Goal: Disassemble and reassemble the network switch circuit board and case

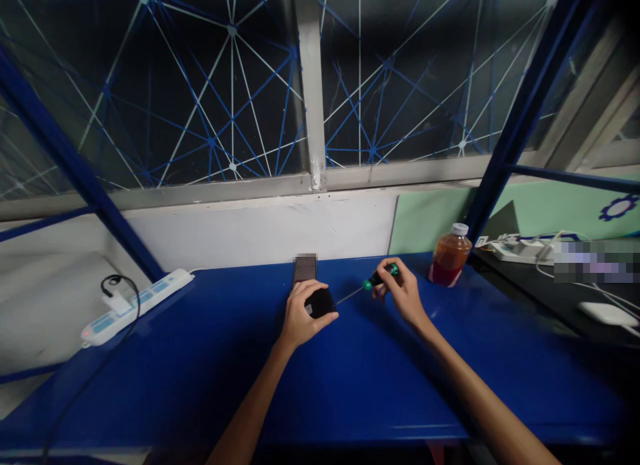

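Observation:
My left hand (301, 313) grips a small black box-like device (321, 303), thumb along its near edge and fingers over its far side. In my right hand (400, 288) is a screwdriver (376, 277) with a black and green handle. Its thin metal shaft points left and down, and the tip meets or nearly meets the device's right side; I cannot tell whether it touches a screw. Just behind my left hand a dark phone-like slab (305, 268) stands or leans, its lower part hidden by the fingers.
A white power strip (137, 308) with a plugged-in black cable lies on the left of the blue table (200, 378). A bottle of amber drink (450, 255) stands at the back right. Beyond it, a black surface holds cables and a white adapter (607, 314). Blue frame posts flank the table.

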`<state>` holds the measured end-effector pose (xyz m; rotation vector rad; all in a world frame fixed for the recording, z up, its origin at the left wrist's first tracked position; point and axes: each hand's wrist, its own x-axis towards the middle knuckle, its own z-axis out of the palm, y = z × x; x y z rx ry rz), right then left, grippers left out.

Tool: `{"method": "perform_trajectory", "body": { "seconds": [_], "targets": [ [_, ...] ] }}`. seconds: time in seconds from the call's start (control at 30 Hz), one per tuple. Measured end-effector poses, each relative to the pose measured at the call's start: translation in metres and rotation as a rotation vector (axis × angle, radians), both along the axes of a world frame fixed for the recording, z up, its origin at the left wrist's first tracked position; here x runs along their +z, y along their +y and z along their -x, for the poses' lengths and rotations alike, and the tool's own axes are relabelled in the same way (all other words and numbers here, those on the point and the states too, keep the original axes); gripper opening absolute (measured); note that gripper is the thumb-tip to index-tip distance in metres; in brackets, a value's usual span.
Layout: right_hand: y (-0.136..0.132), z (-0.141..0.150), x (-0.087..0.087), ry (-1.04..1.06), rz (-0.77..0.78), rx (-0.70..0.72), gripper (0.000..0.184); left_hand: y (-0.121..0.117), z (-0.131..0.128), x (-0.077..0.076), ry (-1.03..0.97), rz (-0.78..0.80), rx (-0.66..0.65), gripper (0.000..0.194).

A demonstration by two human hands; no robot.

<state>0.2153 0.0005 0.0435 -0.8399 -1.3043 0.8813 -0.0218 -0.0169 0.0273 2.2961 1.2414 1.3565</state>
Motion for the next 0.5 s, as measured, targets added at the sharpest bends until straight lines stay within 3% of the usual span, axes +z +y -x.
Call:
{"method": "perform_trajectory", "body": {
  "seconds": [0.1, 0.3, 0.5],
  "targets": [
    [-0.0004, -0.0003, 0.0006, 0.042, -0.019, 0.044, 0.023, -0.0001, -0.0001, 0.0, -0.004, 0.007, 0.0, 0.046],
    [0.0004, 0.0009, -0.0022, -0.071, -0.017, -0.162, 0.023, 0.0, -0.0007, -0.0014, 0.012, 0.021, -0.034, 0.046],
    [0.0002, 0.0004, 0.0011, -0.034, -0.025, -0.023, 0.022, 0.0, -0.0009, -0.0023, 0.01, 0.021, -0.026, 0.035]
  ]
}}
